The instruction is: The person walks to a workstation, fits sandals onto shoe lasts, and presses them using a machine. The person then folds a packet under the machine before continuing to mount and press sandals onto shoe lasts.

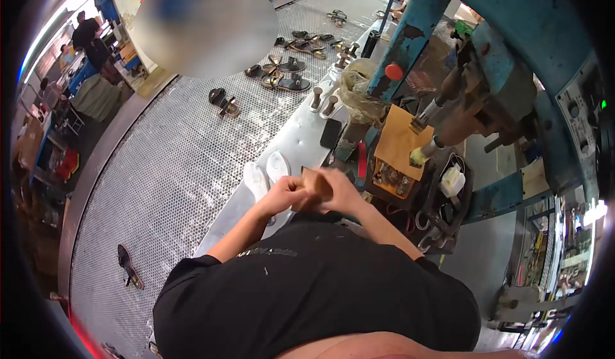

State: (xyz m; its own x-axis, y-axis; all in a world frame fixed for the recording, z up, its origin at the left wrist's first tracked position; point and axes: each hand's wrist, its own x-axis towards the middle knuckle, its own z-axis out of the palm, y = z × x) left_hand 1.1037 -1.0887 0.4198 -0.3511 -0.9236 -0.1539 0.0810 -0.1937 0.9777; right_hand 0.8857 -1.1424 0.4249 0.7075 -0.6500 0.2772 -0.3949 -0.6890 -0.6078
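1. One dark sandal [128, 268] lies far left on the perforated metal surface [179, 173], long axis mostly near-to-far, slightly slanted.
2. Two white shoe-shaped pieces [278, 166] sit side by side on the pale metal ledge [300, 140], just beyond the left hand, long axes pointing away from the person.
3. Left hand [285, 196]: thumb and fingers together, clamped on the left side of the tan piece.
4. Cluster of dark sandals [286, 84] farther off on the perforated surface, well apart from the hands.
5. Tan piece [313, 184]: between both hands, in front of the torso, near the ledge's edge. Visible part runs roughly near-to-far, upper end pointing away from the person, leaning a bit left. Hands cover much of it and it's blurred, so full long axis can't be confirmed.
6. Dark phone-like slab [330, 133] on the ledge, beyond the hands.
7. Right hand [341, 192]: fingers curled, clamped on the tan piece's right side.
8. Tan sheet [396, 138] right of the hands, under the blue machine [415, 38].
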